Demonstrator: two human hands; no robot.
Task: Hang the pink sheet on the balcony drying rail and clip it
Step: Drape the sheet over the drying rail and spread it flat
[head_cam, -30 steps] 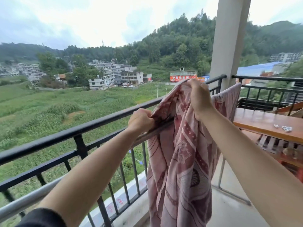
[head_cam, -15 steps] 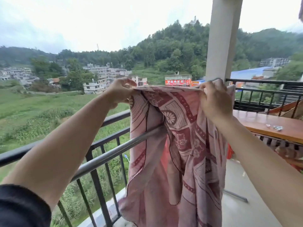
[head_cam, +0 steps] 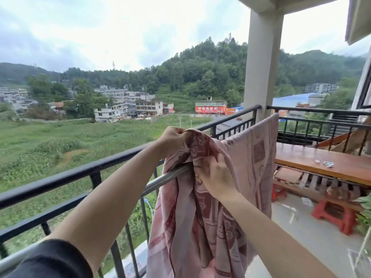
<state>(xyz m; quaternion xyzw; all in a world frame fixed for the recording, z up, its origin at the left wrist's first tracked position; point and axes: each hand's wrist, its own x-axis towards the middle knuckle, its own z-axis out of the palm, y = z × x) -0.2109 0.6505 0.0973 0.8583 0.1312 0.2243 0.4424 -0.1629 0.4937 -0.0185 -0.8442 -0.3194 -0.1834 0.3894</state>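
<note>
The pink sheet (head_cam: pixel 251 157), printed with dark red patterns, hangs over the silver drying rail (head_cam: pixel 160 180) that runs just inside the black balcony railing (head_cam: pixel 80 173). My left hand (head_cam: pixel 173 137) grips a bunched top corner of the sheet above the rail. My right hand (head_cam: pixel 217 177) pinches a fold of the cloth lower down, at rail height. The sheet's far part lies spread along the rail toward the pillar. Small metal clips (head_cam: pixel 326 163) lie on the wooden bench to the right.
A white pillar (head_cam: pixel 263 63) stands at the railing corner. A long wooden bench (head_cam: pixel 301 157) on red stools (head_cam: pixel 333 215) fills the right side of the balcony. The concrete floor (head_cam: pixel 301 237) lies below it. A green plant (head_cam: pixel 364 213) shows at the right edge.
The sheet was held stretched wide above the rail; now it is draped over it. My right hand dropped to rail height and my left moved right, bunching the corner.
</note>
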